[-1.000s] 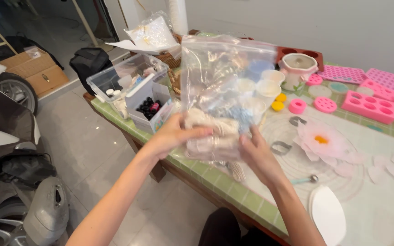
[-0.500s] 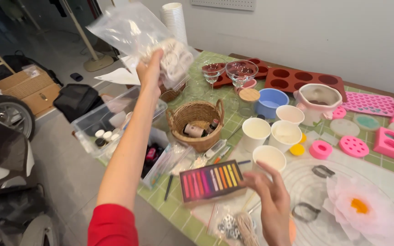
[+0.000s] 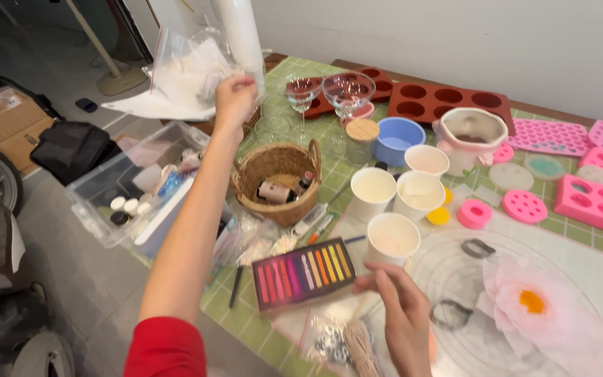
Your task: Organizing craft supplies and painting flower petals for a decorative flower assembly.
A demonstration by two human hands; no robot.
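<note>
My left hand (image 3: 235,98) is stretched out to the far left of the table, shut on a clear plastic bag (image 3: 190,70) with white contents, held up above a clear storage bin (image 3: 134,188). My right hand (image 3: 403,318) is low at the table's near edge with its fingers loosely apart. Its thumb and fingertips are at the right end of a flat box of coloured pastel sticks (image 3: 303,269). Under that hand lie small zip bags (image 3: 343,342) with wicks and small metal parts.
A wicker basket (image 3: 277,178) with small bottles sits mid-table beside several white paper cups (image 3: 373,192). Behind them are a blue bowl (image 3: 398,139), stemmed glasses (image 3: 347,91), a brown mould (image 3: 448,101) and pink moulds (image 3: 594,199). A pink flower (image 3: 525,300) lies on a white mat.
The bag was in both hands in front of me; my left hand alone has since carried it up and to the far left. My right hand came down beside the pastel box.
</note>
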